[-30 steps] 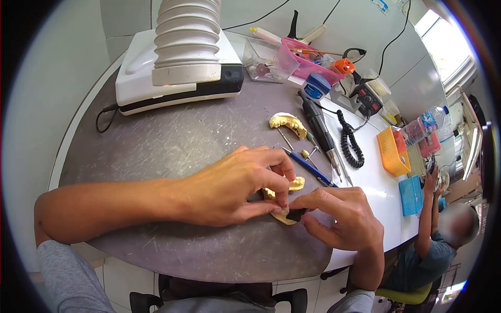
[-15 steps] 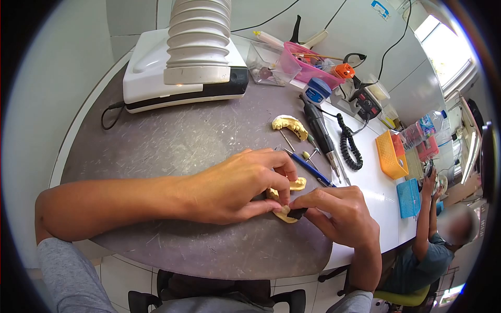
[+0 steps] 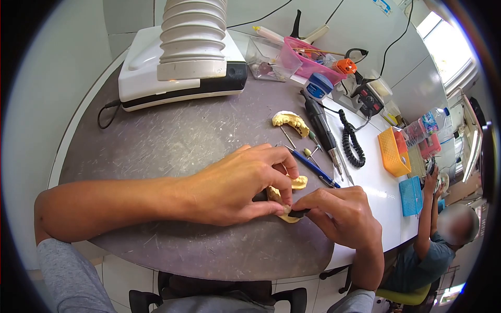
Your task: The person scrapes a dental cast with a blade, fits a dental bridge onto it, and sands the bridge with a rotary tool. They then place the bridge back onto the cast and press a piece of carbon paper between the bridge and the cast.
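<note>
A yellowish plaster dental cast (image 3: pixel 299 182) lies on the grey bench, largely covered by my hands. My left hand (image 3: pixel 250 182) is closed, its thumb and index finger pinching a small whitish, crown-like piece (image 3: pixel 286 209) at the near end of the cast. From the right, my right hand (image 3: pixel 342 214) is closed on a small black piece (image 3: pixel 298 213), whose tip is beside the whitish one. Whether the two touch is too small to tell. Beyond my fingers lies a second plaster dental cast (image 3: pixel 290 122).
A blue pen (image 3: pixel 315 168), small burs (image 3: pixel 307 152) and a black dental handpiece (image 3: pixel 321 125) lie past my hands. A white dust extractor (image 3: pixel 182 86) with a ribbed hose stands back left. Orange (image 3: pixel 392 151) and blue baskets (image 3: pixel 410 195) are right, near another person (image 3: pixel 422 261).
Both hands stay at the cast in almost the same pose, with slight finger movement around the whitish piece. The whole view has shifted a little.
</note>
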Available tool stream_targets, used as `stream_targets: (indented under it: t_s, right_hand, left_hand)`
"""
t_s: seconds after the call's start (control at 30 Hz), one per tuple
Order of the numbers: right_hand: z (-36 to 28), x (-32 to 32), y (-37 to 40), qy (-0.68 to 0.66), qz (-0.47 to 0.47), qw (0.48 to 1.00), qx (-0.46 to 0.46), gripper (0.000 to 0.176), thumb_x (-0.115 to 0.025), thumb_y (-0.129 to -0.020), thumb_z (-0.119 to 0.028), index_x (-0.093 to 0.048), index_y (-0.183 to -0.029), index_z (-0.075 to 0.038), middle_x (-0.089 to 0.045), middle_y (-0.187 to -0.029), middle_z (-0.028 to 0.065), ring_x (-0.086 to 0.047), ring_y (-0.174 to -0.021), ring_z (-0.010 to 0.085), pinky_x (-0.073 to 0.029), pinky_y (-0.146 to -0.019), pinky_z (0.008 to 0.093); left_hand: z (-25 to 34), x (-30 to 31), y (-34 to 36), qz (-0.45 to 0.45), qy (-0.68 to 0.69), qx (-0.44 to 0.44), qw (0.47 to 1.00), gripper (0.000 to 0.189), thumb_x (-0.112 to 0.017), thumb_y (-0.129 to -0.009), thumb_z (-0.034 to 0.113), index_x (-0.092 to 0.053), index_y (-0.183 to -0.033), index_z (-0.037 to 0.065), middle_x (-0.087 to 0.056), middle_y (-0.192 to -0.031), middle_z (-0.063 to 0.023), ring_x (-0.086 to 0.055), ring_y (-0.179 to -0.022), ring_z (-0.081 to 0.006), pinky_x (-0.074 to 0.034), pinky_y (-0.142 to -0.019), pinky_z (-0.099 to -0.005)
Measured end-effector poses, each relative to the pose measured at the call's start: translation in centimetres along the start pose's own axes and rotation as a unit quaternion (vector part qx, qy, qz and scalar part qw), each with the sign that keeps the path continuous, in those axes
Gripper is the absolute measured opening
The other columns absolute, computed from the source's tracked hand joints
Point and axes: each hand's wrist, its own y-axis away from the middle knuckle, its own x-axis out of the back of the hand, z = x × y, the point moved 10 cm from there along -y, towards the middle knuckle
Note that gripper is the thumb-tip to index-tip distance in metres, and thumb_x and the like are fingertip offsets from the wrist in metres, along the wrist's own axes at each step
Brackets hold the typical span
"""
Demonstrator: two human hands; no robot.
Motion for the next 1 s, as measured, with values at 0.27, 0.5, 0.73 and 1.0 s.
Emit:
stream_targets:
  t_s: [0.27,0.5,0.73,1.0]
  right_hand:
    - [0.4,-0.1,0.2,0.009,-0.003,1.0,-0.02,0.029,-0.076,-0.076,-0.001,-0.066,-0.1,-0.012,-0.069,-0.077,0.006,-0.068,-0.062,0.0253,-0.051,-0.053,0.0349]
    - [0.4,-0.1,0.3,0.01,-0.002,1.0,-0.017,0.03,-0.076,-0.076,0.0,-0.065,-0.101,-0.012,-0.068,-0.076,0.0061,-0.068,-0.062,0.0254,-0.05,-0.053,0.0346]
    - [1.9,2.5,-0.2,0.005,0.077,0.995,-0.058,0.024,-0.064,-0.075,0.011,-0.072,-0.093,-0.002,-0.074,-0.085,0.0107,-0.074,-0.075,0.0248,-0.058,-0.067,0.0323]
    - [7.7,7.8,2.0,-0.033,0.236,0.959,-0.152,0.026,-0.06,-0.091,0.003,-0.072,-0.113,-0.003,-0.071,-0.082,0.008,-0.068,-0.067,0.0112,-0.054,-0.06,0.0267]
  left_hand:
    - [0.0,0.0,0.0,0.014,0.003,0.0,1.0,0.01,-0.077,-0.083,0.015,-0.074,-0.092,0.012,-0.059,-0.119,-0.0086,-0.058,-0.112,-0.0258,-0.04,-0.102,-0.0416]
    - [0.0,0.0,0.0,0.013,-0.003,0.003,1.0,0.01,-0.077,-0.083,0.015,-0.074,-0.092,0.012,-0.059,-0.12,-0.0082,-0.058,-0.112,-0.0254,-0.04,-0.102,-0.0417]
    - [0.2,0.1,0.2,0.006,-0.007,0.011,1.0,0.011,-0.077,-0.083,0.014,-0.074,-0.093,0.012,-0.059,-0.119,-0.008,-0.058,-0.114,-0.0254,-0.042,-0.101,-0.0408]
    - [0.9,0.1,-0.1,-0.011,-0.032,0.004,0.999,0.016,-0.08,-0.081,0.013,-0.074,-0.096,0.012,-0.059,-0.122,-0.0096,-0.056,-0.115,-0.0271,-0.044,-0.101,-0.0417]
